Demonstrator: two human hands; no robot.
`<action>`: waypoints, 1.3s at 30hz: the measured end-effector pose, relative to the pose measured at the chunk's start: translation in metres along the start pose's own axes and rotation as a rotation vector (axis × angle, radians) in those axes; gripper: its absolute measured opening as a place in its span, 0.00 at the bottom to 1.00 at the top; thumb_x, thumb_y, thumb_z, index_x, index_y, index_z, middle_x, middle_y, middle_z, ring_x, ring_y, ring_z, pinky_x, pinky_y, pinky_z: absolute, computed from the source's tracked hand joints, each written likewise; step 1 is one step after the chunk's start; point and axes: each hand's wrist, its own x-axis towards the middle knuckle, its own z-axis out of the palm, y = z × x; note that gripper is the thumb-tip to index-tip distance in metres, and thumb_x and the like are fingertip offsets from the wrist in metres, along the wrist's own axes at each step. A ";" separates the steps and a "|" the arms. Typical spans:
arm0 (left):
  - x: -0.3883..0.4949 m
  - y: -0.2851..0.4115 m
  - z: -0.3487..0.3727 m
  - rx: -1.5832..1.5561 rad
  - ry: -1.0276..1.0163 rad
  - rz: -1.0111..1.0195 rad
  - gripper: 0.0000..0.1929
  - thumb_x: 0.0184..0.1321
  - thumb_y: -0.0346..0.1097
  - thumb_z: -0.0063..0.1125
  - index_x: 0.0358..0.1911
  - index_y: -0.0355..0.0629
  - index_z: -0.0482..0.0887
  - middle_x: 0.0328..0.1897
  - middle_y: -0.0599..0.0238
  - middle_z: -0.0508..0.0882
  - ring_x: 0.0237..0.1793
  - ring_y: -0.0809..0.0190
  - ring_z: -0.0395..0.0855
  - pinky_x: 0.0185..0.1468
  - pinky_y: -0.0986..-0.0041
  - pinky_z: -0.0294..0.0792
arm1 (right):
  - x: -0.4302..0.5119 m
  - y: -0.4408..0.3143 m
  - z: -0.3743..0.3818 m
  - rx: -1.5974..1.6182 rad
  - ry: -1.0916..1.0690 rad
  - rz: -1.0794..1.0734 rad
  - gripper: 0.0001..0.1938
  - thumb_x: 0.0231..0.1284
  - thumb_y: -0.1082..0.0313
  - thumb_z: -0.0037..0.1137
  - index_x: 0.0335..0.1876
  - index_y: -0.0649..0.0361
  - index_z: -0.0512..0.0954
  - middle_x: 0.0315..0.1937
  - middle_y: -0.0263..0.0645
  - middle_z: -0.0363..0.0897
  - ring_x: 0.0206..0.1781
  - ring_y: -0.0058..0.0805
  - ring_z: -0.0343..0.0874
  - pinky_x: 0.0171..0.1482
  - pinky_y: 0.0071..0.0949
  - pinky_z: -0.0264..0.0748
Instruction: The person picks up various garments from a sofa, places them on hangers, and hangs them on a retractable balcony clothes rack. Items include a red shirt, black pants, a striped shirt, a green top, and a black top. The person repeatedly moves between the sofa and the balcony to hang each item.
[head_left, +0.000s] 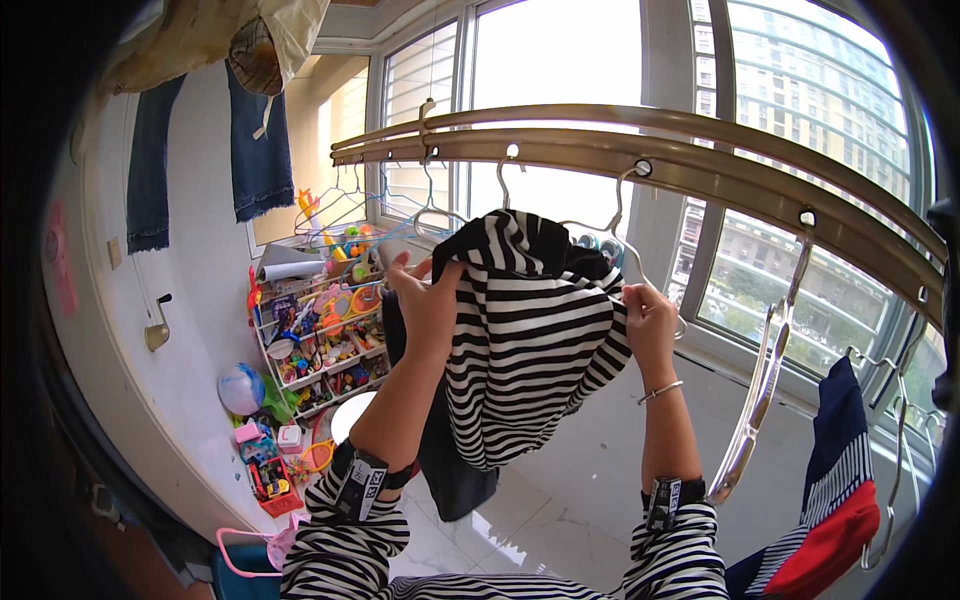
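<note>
A black-and-white striped garment (540, 330) with a bunched, hood-like top hangs below the bronze-coloured drying rail (555, 146). A metal hanger hook (504, 180) rises from behind its top into a hole in the rail. At the garment's upper left edge, my left hand (426, 300) holds the fabric, the thumb side against the cloth. My right hand (649, 319) pinches the upper right edge. Just beside that hand, a silver hanger (624, 202) hangs from the rail. Behind the striped cloth, a dark garment (457, 472) is partly hidden.
Silver hangers (765, 390) hang at right, near a navy, striped and red garment (832, 510). Several coloured hangers (356, 199) hang farther along the rail. A toy rack (330, 337) stands at left. Jeans (259, 142) hang upper left, above a wall crank (157, 326).
</note>
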 end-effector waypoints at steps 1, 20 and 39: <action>0.004 0.001 -0.001 -0.090 -0.105 -0.061 0.24 0.54 0.38 0.56 0.51 0.32 0.67 0.39 0.55 0.78 0.35 0.64 0.76 0.42 0.76 0.69 | 0.004 -0.001 -0.004 -0.014 -0.033 0.000 0.06 0.54 0.72 0.55 0.28 0.67 0.76 0.22 0.46 0.76 0.24 0.37 0.75 0.28 0.28 0.69; -0.030 0.012 -0.008 -0.178 -0.309 -0.013 0.14 0.57 0.37 0.54 0.45 0.40 0.74 0.39 0.66 0.78 0.39 0.68 0.74 0.46 0.77 0.66 | 0.060 -0.083 0.049 -0.184 -1.203 -0.373 0.15 0.66 0.60 0.36 0.45 0.58 0.76 0.33 0.48 0.79 0.34 0.42 0.77 0.41 0.33 0.72; -0.091 -0.050 0.037 0.886 0.143 0.712 0.44 0.43 0.55 0.67 0.60 0.42 0.55 0.64 0.22 0.30 0.67 0.27 0.32 0.61 0.36 0.43 | -0.052 0.099 0.005 1.343 -0.292 0.599 0.18 0.67 0.55 0.42 0.50 0.63 0.72 0.38 0.34 0.78 0.37 0.19 0.76 0.40 0.18 0.73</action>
